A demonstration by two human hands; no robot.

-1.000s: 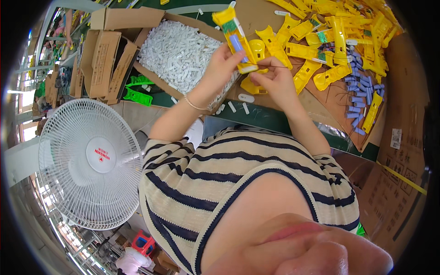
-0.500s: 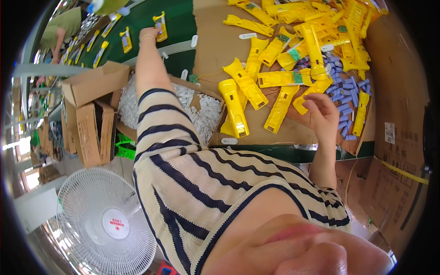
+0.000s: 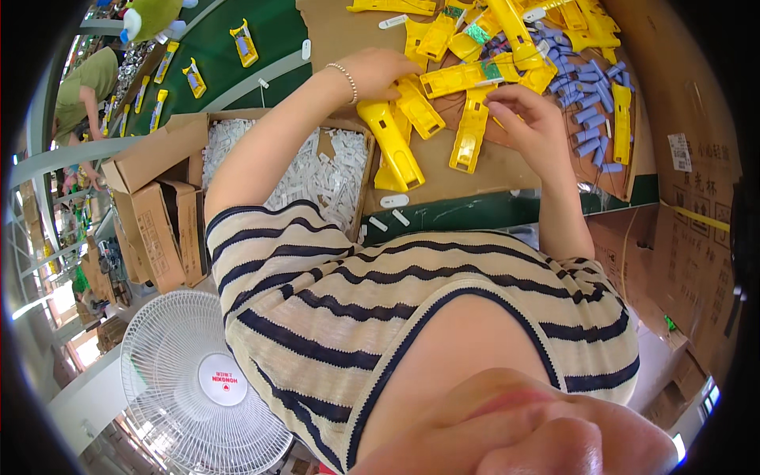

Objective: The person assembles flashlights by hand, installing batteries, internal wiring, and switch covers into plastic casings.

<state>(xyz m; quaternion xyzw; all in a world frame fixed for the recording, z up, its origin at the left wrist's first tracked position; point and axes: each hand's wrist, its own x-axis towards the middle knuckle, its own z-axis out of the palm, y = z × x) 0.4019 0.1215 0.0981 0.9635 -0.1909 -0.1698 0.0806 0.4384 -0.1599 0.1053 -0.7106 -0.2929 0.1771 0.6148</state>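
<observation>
My left hand [image 3: 378, 73] reaches over the left edge of a heap of yellow plastic housings, its fingers apart and touching the end of a yellow housing [image 3: 418, 109]. Whether the fingertips press on it is hidden. A longer yellow flashlight-shaped housing [image 3: 392, 146] lies just below that hand. My right hand [image 3: 532, 127] hovers at the heap's near side, thumb and curved fingers apart with nothing between them. Its fingertips are close to another open yellow shell [image 3: 470, 134]. Beyond, a shell with a green circuit board [image 3: 491, 71] lies across the others.
Purple cylindrical cells [image 3: 587, 111] are piled on the right of the cardboard sheet. A carton of small white parts [image 3: 317, 178] stands at left. Yellow units [image 3: 245, 43] lie on the green belt [image 3: 277, 39]. A fan [image 3: 214, 380] and a person [image 3: 87, 87] are further left.
My left hand has let go of a yellow unit on the green belt and come back right to the housings. My right hand stays beside the heap, its thumb and fingers further apart.
</observation>
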